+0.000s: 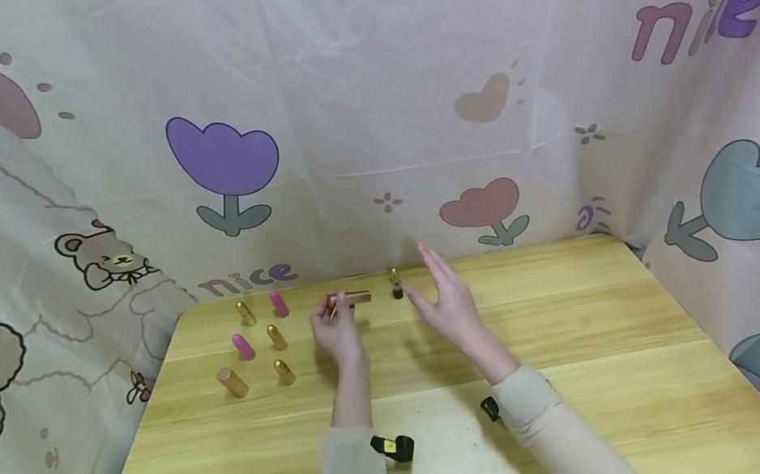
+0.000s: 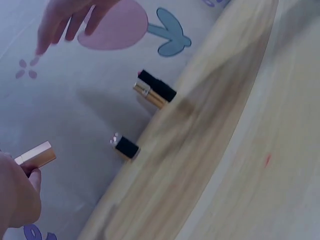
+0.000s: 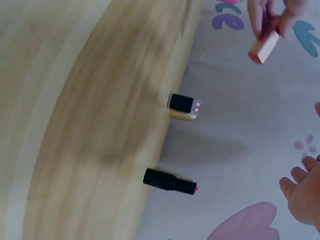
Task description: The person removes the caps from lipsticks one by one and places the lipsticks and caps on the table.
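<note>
My left hand (image 1: 340, 331) pinches a shiny rose-gold lipstick tube (image 1: 352, 298) near the table's back edge; the tube lies almost level, its free end toward the right. My right hand (image 1: 451, 310) is raised with fingers extended and nothing in it. Between the hands stands a small black tube with a clear top (image 1: 398, 291), a gold piece showing behind it. The right wrist view shows a taller black lipstick (image 3: 170, 181) with a pinkish tip; in the left wrist view a gold tube (image 2: 150, 95) stands beside it. In the head view my right hand hides that black lipstick.
Left of my left hand stand gold bullet-shaped tubes (image 1: 277, 337), two pink ones (image 1: 243, 346) and a thicker copper-coloured tube (image 1: 232, 382). Patterned cloth (image 1: 346, 111) hangs behind the wooden table (image 1: 584, 321) and at its sides. A black wrist camera (image 1: 397, 447) sits at my left sleeve.
</note>
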`<state>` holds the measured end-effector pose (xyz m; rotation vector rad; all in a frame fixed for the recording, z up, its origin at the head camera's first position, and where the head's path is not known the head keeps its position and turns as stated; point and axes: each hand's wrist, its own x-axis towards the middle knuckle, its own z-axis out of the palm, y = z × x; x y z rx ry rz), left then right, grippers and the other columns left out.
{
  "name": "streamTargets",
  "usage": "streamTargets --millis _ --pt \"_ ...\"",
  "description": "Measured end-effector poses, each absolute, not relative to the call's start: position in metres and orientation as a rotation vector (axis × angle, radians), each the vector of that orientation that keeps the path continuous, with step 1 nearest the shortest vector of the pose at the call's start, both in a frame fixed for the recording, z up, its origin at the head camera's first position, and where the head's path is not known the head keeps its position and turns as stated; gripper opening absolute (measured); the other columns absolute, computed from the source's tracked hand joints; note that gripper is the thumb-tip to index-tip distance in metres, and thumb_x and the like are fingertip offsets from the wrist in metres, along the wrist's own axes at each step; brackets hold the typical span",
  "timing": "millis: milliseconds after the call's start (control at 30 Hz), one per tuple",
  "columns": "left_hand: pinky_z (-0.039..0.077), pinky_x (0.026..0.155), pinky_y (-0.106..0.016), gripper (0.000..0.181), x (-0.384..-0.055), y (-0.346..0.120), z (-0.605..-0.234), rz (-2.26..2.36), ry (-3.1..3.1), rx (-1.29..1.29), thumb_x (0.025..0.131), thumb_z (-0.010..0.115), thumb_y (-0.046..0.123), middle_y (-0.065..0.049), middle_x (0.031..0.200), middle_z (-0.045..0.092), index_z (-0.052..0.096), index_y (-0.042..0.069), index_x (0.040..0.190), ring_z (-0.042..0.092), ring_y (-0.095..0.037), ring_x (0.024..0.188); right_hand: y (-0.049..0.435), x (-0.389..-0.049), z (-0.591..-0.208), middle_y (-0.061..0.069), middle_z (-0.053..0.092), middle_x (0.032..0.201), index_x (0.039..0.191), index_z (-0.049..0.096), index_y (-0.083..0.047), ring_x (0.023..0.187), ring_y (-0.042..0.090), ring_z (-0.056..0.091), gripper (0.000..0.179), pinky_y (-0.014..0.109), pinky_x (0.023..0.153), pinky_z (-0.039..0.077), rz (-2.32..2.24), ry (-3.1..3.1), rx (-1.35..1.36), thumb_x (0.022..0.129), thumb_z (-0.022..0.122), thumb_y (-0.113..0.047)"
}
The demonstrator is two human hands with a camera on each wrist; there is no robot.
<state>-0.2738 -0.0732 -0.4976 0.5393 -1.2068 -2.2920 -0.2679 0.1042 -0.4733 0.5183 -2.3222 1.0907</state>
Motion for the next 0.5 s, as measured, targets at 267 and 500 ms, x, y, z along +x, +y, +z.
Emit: streamTargets --millis 267,500 --pt "0.06 0.099 -0.029 0.038 -0.261 -0.054 -0.49 -2.293 -1.273 0.457 0.096 0.074 0.006 -0.02 0.121 0.061 0.054 -0.007 0.126 0.063 -0.027 0.113 0.093 -0.263 -0.473 0.015 0.043 0.161 0.154 0.042 0.002 0.147 0.033 0.043 0.074 0.046 0.124 0.035 0.968 -2.312 0.696 0.093 0.079 -0.015" --pt "0.061 0.097 -0.031 0.04 -0.252 -0.041 -0.487 -2.304 -1.312 0.379 0.094 0.077 0.008 -0.02 0.118 0.063 0.055 -0.007 0.125 0.066 -0.027 0.109 0.089 -0.263 -0.476 0.018 0.047 0.157 0.151 0.047 0.002 0.145 0.038 0.045 0.068 0.051 0.123 0.037 0.886 -2.336 0.799 0.093 0.078 -0.012"
